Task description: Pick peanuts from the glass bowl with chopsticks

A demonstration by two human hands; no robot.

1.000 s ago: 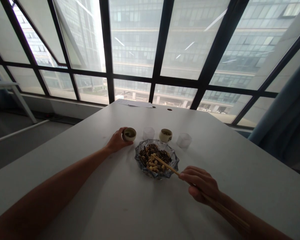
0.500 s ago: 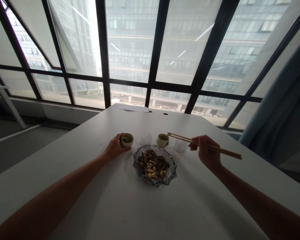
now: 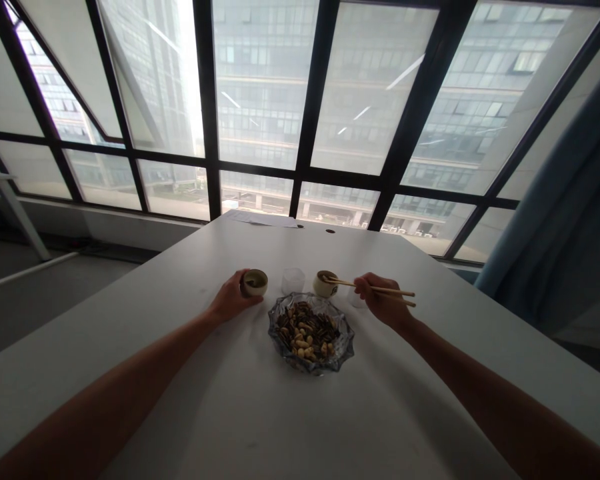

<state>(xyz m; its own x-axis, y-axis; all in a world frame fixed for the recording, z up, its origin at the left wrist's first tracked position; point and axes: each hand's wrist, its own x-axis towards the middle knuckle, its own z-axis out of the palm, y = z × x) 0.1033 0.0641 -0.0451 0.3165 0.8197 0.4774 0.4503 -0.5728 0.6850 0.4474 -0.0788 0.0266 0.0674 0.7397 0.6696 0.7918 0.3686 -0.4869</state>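
Observation:
My left hand point(image 3: 233, 297) is wrapped round a small cream cup point(image 3: 255, 285) left of the glass bowl; something small lies inside it, too dim to name. In my right hand point(image 3: 383, 299) is a pair of chopsticks point(image 3: 397, 291), their tips inside a second cream cup point(image 3: 324, 285) with a dark mark on its side. Whether the tips grip anything I cannot tell. Between and in front of the cups stands a scalloped glass bowl point(image 3: 275, 337) holding peanuts point(image 3: 303, 342) and dark striped seeds point(image 3: 300, 313).
A clear plastic cup point(image 3: 293, 281) stands between the two cream cups. Another clear cup point(image 3: 356, 297) is partly hidden behind my right hand. Paper sheets point(image 3: 265, 219) lie at the far end of the white table point(image 3: 220, 413), near the windows.
My right hand has moved left, and the chopstick tips have gone from the right rim of the second cream cup down into it. My left hand stays on its cup.

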